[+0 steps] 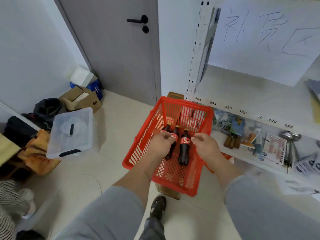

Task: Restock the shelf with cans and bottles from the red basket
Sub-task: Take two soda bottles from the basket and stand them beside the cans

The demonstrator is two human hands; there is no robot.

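Both hands in red basket (204, 116): left hand (160, 144) gripping 1 cola bottle (171, 144), right hand (207, 146) curled, empty; 3 bottles unshelved.

We cannot see the leftmost cola bottle (165, 129) below its neck behind the left hand (160, 144); lower-shelf clutter (256, 139) blurs.

sleeves (110, 213): grey, pushed up the forearms | shoe (158, 206): black | trouser leg (153, 228): dark grey

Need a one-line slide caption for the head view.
Both hands, left hand and right hand, reach into the red basket holding three cola bottles, beside a white shelf.
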